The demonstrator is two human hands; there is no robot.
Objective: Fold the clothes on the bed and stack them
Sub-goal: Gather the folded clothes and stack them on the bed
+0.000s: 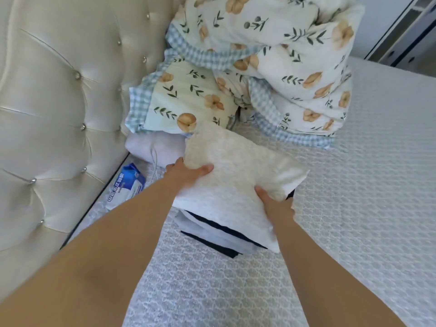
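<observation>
Head view: folded white garment (238, 175) held over a stack of folded clothes (212, 234), dark and pale layers, on the quilted mattress (354, 185). Risk, judged: the garment sits skewed to the stack, far corner overhanging; set down so, it could slide off or pull the fold open, and the stack may lean. Left hand (186, 172) grasps the garment's left edge, thumb on top, fingers hidden beneath. Right hand (271, 201) grasps the near right edge, thumb on top too. Both forearms reach forward, nearly straight. Floral duvet (271, 55) heaped behind; wipes packet (127, 185) beside the tufted headboard (59, 102).
</observation>
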